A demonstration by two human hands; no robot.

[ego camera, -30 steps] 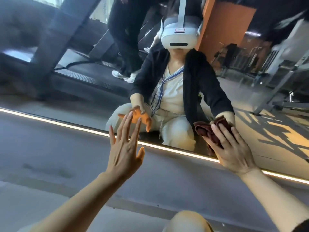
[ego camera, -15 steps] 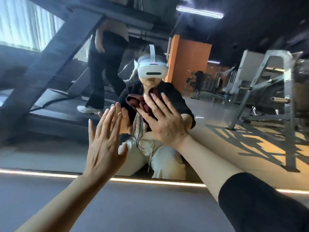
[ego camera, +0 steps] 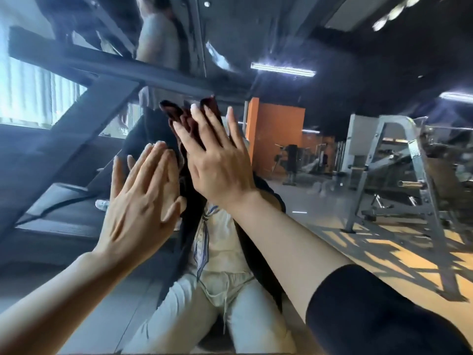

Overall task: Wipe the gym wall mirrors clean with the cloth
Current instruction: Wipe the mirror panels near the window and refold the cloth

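The wall mirror fills the whole view and reflects the gym and my seated body. My right hand presses a dark red cloth flat against the glass at upper centre, fingers spread over it; part of the cloth sticks out above my fingertips. My left hand lies flat on the mirror just left of and below the right hand, fingers together, holding nothing. The two hands nearly touch at the thumb.
In the reflection a treadmill frame slants across the left with a person standing on it. A grey metal rack and an orange wall appear at right. The mirror's bottom edge is out of view.
My right hand has slid the cloth up the mirror from near its lit bottom edge to head height. The left hand rose with it, and the view tilted upward.
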